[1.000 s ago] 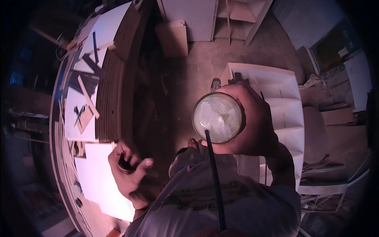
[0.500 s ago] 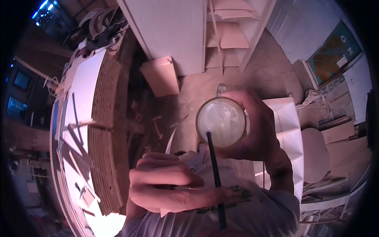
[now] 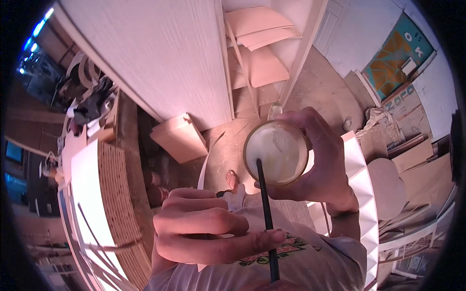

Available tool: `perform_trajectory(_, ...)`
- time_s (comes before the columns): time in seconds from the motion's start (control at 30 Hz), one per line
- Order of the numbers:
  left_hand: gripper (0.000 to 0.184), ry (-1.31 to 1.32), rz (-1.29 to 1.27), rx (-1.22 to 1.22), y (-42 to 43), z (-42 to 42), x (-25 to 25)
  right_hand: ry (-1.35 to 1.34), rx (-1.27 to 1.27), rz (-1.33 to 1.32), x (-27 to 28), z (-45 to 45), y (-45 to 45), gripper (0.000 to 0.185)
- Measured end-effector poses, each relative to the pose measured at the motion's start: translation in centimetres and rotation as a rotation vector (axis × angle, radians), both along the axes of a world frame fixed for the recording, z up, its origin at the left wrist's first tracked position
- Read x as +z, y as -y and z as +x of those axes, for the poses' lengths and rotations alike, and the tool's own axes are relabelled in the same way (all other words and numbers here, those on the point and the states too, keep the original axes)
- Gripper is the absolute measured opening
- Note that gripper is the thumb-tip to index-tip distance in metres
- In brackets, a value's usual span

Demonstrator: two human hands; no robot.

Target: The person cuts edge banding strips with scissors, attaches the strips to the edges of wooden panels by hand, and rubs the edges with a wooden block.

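A round clear-glass mug [image 3: 288, 183] of pale drink [image 3: 280, 154] was held up.
The right hand [image 3: 324, 162]'s fingers were wrapped round its side (its glass handle [image 3: 275, 112] pointed away), in front of the grey printed shirt [image 3: 315, 262]. The left hand [image 3: 201, 228]'s fingers were curled, one tip meeting the slim black straw [image 3: 265, 199]; whether they gripped anything, one could not tell.
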State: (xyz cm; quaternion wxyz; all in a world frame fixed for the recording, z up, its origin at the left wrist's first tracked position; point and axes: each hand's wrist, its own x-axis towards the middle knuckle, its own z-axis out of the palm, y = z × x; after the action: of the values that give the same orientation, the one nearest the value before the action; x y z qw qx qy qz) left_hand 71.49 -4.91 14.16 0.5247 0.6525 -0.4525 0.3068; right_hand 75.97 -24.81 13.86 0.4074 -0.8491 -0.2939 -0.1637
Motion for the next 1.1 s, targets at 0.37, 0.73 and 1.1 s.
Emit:
perform_trajectory(0.37, 0.022, -0.085, 0.055, -0.115, -1.3, 13.8, -0.3, 0.027, -0.051, 0.057, -1.0, 11.2, -0.9, 0.069)
perform_trajectory(0.73, 0.024, -0.107, 0.101, -0.088, 2.7, 24.4, -0.4, 0.002, -0.065, 0.066, -1.7, 21.9, 3.0, 0.066)
perform_trajectory(1.1, 0.089, -0.568, 0.188, 0.267, 9.3, 32.1, 1.2, -0.074, 0.012, 0.061, -0.6, 33.0, 10.2, 0.067)
